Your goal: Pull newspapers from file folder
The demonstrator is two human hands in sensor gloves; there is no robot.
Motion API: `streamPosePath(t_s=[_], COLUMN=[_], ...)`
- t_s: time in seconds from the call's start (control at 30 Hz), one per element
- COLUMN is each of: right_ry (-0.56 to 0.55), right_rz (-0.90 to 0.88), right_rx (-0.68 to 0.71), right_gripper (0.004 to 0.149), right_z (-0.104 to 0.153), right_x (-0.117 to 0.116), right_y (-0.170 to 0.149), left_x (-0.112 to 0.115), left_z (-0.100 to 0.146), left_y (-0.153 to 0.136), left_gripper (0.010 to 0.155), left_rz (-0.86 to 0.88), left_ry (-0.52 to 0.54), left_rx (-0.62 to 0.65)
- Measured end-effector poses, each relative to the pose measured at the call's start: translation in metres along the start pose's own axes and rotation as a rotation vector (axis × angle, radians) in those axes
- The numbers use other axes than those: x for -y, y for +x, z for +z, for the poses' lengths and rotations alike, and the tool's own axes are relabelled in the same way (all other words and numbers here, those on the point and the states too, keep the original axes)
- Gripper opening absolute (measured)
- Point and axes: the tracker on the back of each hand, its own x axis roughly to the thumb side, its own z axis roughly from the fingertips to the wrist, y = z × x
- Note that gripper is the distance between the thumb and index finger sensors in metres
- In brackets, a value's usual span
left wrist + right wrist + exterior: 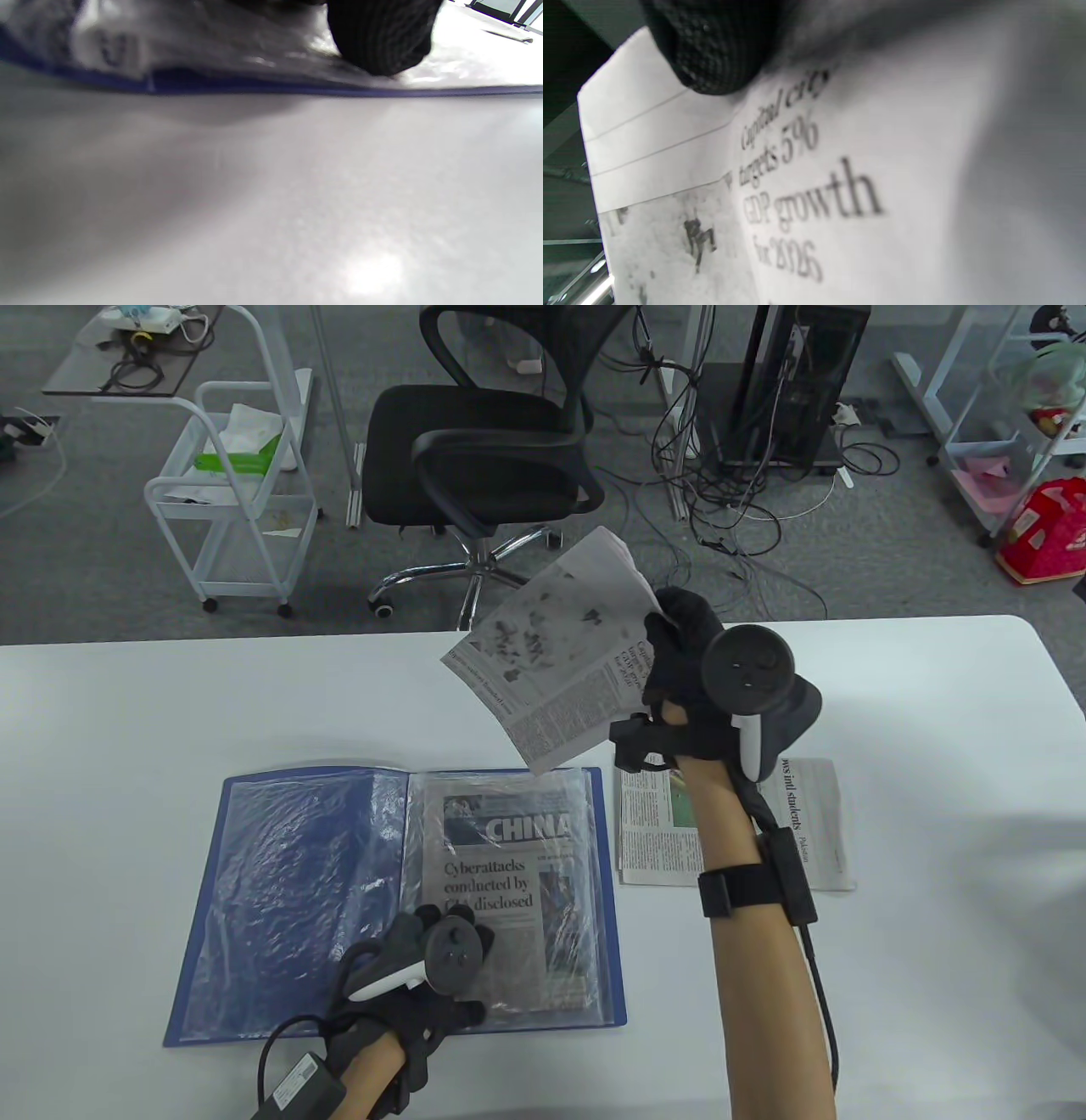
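**Right hand lifting a newspaper sheet, left hand pinning the folder**

Table view: the right hand (679, 661) is gripping a newspaper sheet (556, 653) by its right edge, holding it in the air above the open blue file folder (280, 891). The left hand (424, 976) is resting on the sleeve over a second newspaper (496, 891); its finger spread is hidden by the tracker. A third paper (653, 840) is lying beside the folder.

Left wrist view: a gloved fingertip (382, 38) is pressing onto the plastic sleeve near the folder's blue edge (297, 90).

Right wrist view: a fingertip (712, 51) is pressing against the held sheet's printed face (814, 186).

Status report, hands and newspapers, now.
Right hand holds newspaper sheet aloft. Left hand presses folder. One paper still sleeved. Nothing blocking.
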Motion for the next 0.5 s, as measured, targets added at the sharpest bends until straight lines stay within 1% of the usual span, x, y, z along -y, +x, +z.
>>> streamPosePath(t_s=[0.03, 0.13, 0.2, 0.27, 0.37, 0.5], right_ry=[-0.011, -0.022, -0.023, -0.025, -0.038, -0.048], right_rz=[0.001, -0.017, -0.038, -0.052, -0.047, -0.016], right_rx=[-0.025, -0.099, -0.16, -0.237, -0.335, -0.453], right_gripper=[0.038, 0.038, 0.038, 0.038, 0.038, 0.038], right_z=[0.0, 0.002, 0.005, 0.008, 0.013, 0.02], right_x=[0.009, 0.024, 0.031, 0.037, 0.043, 0.044], right_y=[-0.01, -0.039, -0.059, -0.087, -0.124, -0.169], left_x=[0.0, 0.0, 0.0, 0.0, 0.0, 0.0], left_z=[0.0, 0.0, 0.0, 0.0, -0.001, -0.001], left_y=[0.0, 0.0, 0.0, -0.001, -0.001, -0.001], left_gripper=[0.079, 0.08, 0.079, 0.08, 0.079, 0.079], left_rz=[0.002, 0.007, 0.011, 0.014, 0.018, 0.022], left_ry=[0.0, -0.001, -0.002, -0.002, -0.002, -0.001], left_rx=[0.0, -0.001, -0.001, -0.001, -0.001, -0.001])
